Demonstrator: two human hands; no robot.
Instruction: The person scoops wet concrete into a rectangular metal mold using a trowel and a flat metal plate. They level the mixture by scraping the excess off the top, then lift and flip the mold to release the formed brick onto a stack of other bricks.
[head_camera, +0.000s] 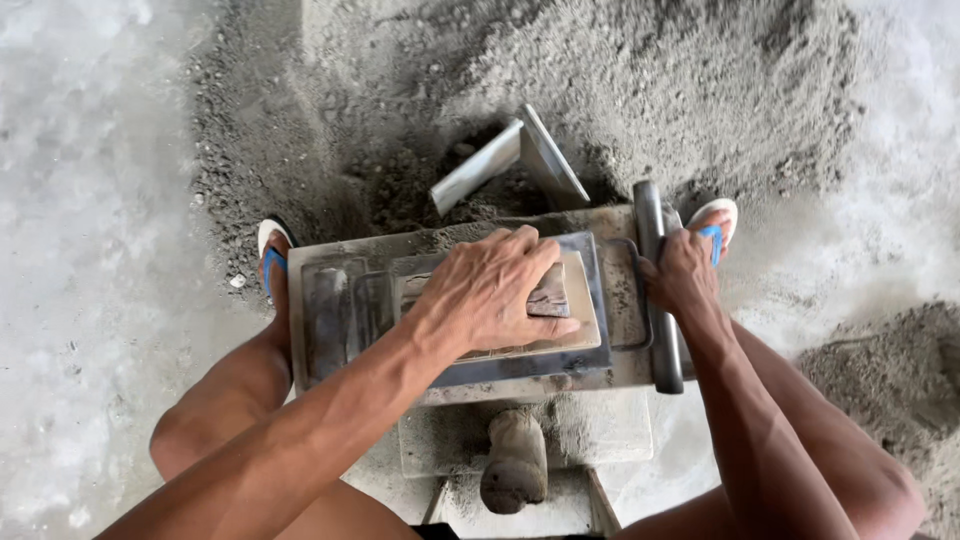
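My left hand (492, 292) lies palm down on a flat pale plate (585, 310) that sits in the dark metal frame (600, 290) of a grey block-making mould (450, 380); its fingers also cover a small brownish wooden piece (552, 298). My right hand (682, 278) is wrapped around the mould's dark metal bar handle (660, 340) at the right side. Both forearms reach in from the bottom.
A metal scoop (520, 158) lies stuck in the grey sand and cement pile (620, 80) behind the mould. My feet in blue-strapped sandals (270, 250) flank the mould. A dusty cylindrical handle (514, 462) stands below it. More sand (900, 370) lies at the right.
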